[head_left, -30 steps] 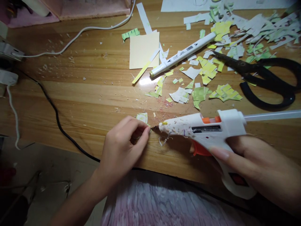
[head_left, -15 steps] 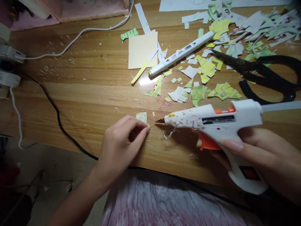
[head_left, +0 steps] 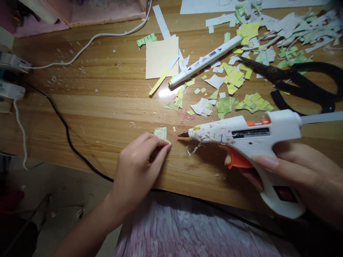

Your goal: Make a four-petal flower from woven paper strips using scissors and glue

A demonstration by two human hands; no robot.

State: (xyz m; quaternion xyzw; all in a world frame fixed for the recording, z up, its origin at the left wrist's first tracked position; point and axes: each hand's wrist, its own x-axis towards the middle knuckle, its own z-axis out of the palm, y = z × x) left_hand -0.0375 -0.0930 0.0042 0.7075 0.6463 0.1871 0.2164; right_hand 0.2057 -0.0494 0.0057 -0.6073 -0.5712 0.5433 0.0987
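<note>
My right hand [head_left: 300, 178] grips a white hot glue gun [head_left: 249, 137] with an orange trigger, a finger resting by the trigger. Its dark nozzle points left, a short way from my left fingertips. A clear glue stick [head_left: 321, 117] sticks out of its back. My left hand [head_left: 139, 167] rests near the front edge of the wooden desk [head_left: 102, 107], fingers pinched on a small piece that they mostly hide. A small green-and-white paper piece [head_left: 161, 132] lies just above those fingertips.
Paper scraps [head_left: 227, 103] litter the right half. A white marker [head_left: 205, 60], black scissors [head_left: 297, 82] and a cream paper square [head_left: 161, 57] lie behind. A black cable [head_left: 66, 135] and a white cable [head_left: 88, 41] cross the left side.
The glue gun has drawn back to the right, its nozzle now apart from my left fingertips. My left hand has stayed in place with its pinch.
</note>
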